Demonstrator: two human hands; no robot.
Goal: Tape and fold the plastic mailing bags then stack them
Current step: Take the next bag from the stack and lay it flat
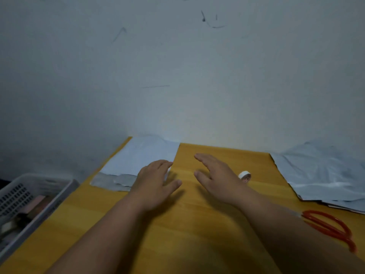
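Both hands, left (156, 177) and right (214, 175), hover flat-fingered and empty over the bench (197, 224); unfolded bags (324, 173) lie rightward, nearest the right hand.

Two bare forearms in view, no sleeves down to where the frame cuts them off. Left hand (156, 178) and right hand (215, 175): no gloves, no rings, no watch or wristband visible. Fingers and thumbs visible on both. Motion blur softens the edges; nail detail can't be made out.
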